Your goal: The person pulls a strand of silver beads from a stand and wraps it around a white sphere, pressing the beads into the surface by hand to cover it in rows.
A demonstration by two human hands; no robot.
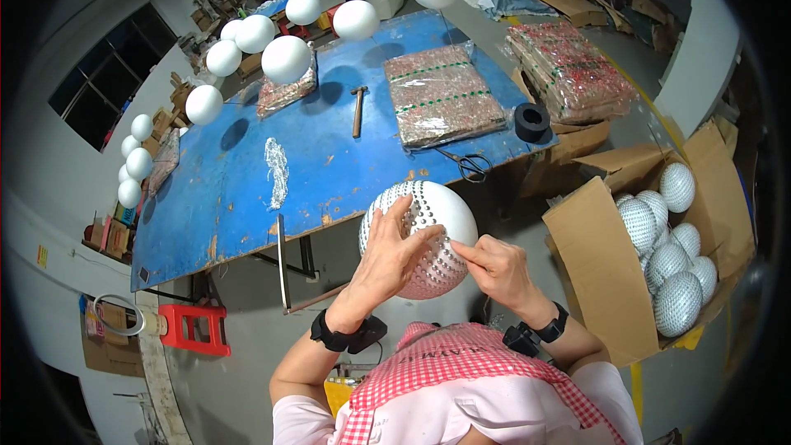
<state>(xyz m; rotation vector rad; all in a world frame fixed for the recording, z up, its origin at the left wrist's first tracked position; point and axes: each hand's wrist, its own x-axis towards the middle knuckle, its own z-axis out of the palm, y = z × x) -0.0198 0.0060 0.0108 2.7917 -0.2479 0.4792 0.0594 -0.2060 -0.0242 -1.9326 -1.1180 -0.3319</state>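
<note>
Left hand [384, 250] splays on ball [453, 208], right hand [501, 270] pinching

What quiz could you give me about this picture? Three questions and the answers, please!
1. True or false: the person's left hand touches the round, partly studded white ball.
2. Where are the black-handled scissors? A) On the floor B) On the blue rectangular table C) Inside the red plastic stool
3. Fill in: the open brown cardboard box holds studded, silvery ____.

Key: 1 true; 2 B; 3 balls.
</note>
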